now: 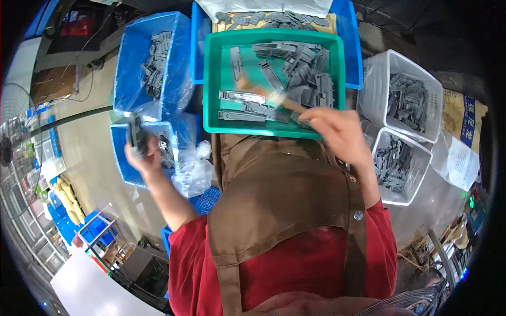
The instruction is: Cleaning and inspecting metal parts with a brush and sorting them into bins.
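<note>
Over the near edge of the green tray (211, 79), your right hand (337, 131) is closed around a wooden-handled brush (269, 96), gripping the handle end while the blurred far end reaches toward the tray's middle, above the grey flat parts (308, 73) piled mostly toward its right side. Off the tray's left, over the small blue bin (120, 152), your left hand (141, 150) is wrapped around one dark grey part (136, 134), held roughly upright, fingers closed on its lower half. That part looks like stiff moulded plastic or metal: light, rigid, not fragile, probably smooth-faced so it may slip; judging by shape, pinch it across the narrow sides near the middle, not by an end. Brush looks light too, stiff handle, soft tip; hold well back on the handle as you do now. Around you: large blue bin (126, 68) at the tray's left with more grey parts, another blue bin (341, 16) behind the tray, two white bins (377, 79) on the right with similar parts, crumpled clear plastic bag (192, 174) just beside the small bin. Brown apron (284, 200) over a red shirt fills the lower view; the tray seems to rest at your lap, cannot tell on what.
</note>
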### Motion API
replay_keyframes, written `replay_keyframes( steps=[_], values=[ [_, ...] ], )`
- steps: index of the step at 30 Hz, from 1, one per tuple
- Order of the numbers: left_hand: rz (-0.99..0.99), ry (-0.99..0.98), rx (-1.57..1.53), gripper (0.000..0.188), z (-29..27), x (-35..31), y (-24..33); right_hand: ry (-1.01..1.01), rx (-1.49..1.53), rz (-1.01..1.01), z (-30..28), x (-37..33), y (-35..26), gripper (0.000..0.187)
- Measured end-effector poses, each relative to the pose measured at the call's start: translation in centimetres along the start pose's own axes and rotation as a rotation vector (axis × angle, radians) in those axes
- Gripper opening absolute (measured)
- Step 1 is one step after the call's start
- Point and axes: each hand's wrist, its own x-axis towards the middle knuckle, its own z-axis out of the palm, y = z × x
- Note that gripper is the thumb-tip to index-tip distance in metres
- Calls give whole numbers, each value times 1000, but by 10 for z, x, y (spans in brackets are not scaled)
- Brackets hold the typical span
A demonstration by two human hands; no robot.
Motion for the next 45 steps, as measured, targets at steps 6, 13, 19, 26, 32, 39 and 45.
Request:
replay_keyframes(
  steps=[6,13,19,26,32,39,45],
  values=[
    [-36,739,2204,46,-154,-43,40,501,138,305,-41,-23,24,24],
    [141,-122,1210,34,169,9,-59,520,115,325,-39,-24,26,23],
    [161,-630,1139,38,238,12,-144,497,91,286,-31,-27,20,23],
    [186,-445,1025,25,236,-9,-93,274,78,414,-24,-14,19,29],
    [566,-421,753,41,251,-20,-57,37,345,275,9,23,-2,36],
    [484,-287,326,46,219,-26,-71,10,507,261,33,21,-6,30],
    [661,-244,528,43,199,-16,-57,133,-167,-222,-6,15,-7,22]
  ],
)
